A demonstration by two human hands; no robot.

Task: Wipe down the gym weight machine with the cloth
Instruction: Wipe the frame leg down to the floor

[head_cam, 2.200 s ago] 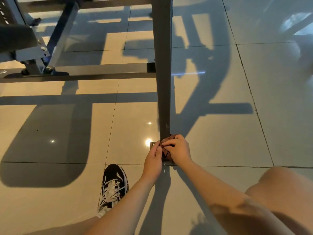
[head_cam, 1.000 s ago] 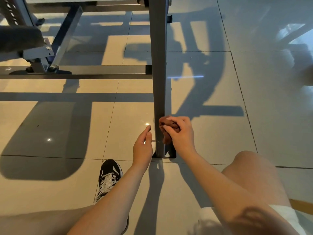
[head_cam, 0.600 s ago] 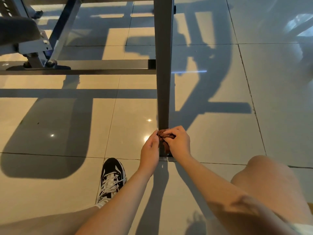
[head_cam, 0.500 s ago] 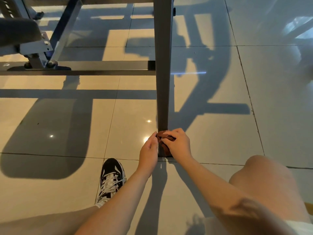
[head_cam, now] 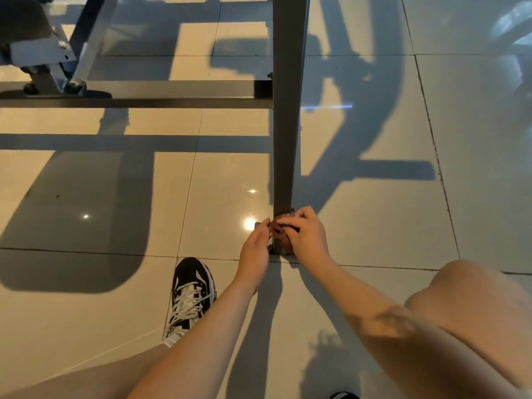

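A grey upright post of the weight machine runs down to its foot on the tiled floor. A bunched brown cloth is wrapped against the post's base. My right hand grips the cloth from the right side, fingers curled over it. On the left of the post, my left hand has its fingertips at the cloth's edge; whether they pinch the cloth cannot be told.
A horizontal base bar joins the post from the left. A padded seat on a bracket stands at the upper left. My shoe is planted left of the post and my right knee is at the right.
One second ago my right hand held the cloth higher on the post and my left hand was off it. The cloth has slid down to the base and the left hand has closed in.
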